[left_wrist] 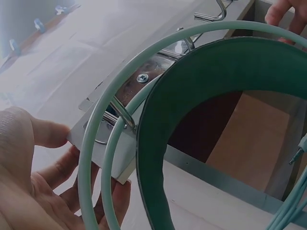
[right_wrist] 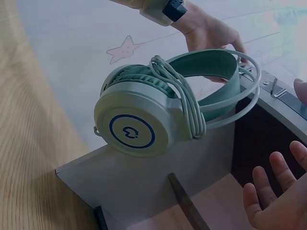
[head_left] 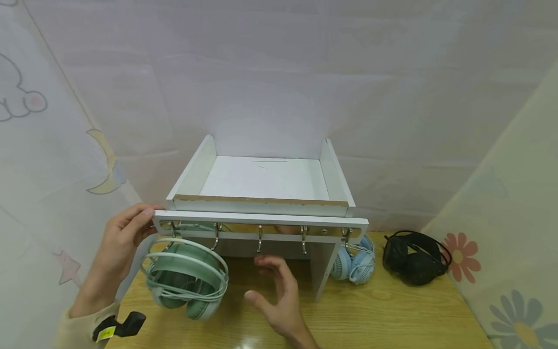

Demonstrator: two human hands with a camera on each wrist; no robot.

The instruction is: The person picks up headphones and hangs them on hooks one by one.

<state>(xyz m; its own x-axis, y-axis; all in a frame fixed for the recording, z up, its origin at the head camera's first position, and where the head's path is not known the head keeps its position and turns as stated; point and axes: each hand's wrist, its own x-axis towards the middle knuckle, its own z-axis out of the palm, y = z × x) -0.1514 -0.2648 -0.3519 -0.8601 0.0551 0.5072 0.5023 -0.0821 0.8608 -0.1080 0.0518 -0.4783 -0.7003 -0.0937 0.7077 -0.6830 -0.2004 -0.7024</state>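
Note:
Green over-ear headphones point(head_left: 192, 257) hang by their headband from the leftmost hook of a white hook rail point(head_left: 261, 216), their cable bundled round them. The rail runs along the front of a white shelf unit point(head_left: 261, 208). My left hand point(head_left: 114, 249) grips the rail's left end; in the left wrist view the thumb point(left_wrist: 50, 133) lies on one side of the board and the fingers on the other. Below the middle hooks, my right hand point(head_left: 281, 300) is held in the air with its fingers apart and nothing in it. The right wrist view shows the headphones' round ear cup point(right_wrist: 132, 129) facing outward.
Light blue headphones point(head_left: 359, 264) are at the right end of the rail, near the last hook. Black headphones point(head_left: 414, 257) lie on the wooden table point(head_left: 370, 315) further right. Printed cloth walls point(head_left: 436, 97) enclose the back and sides.

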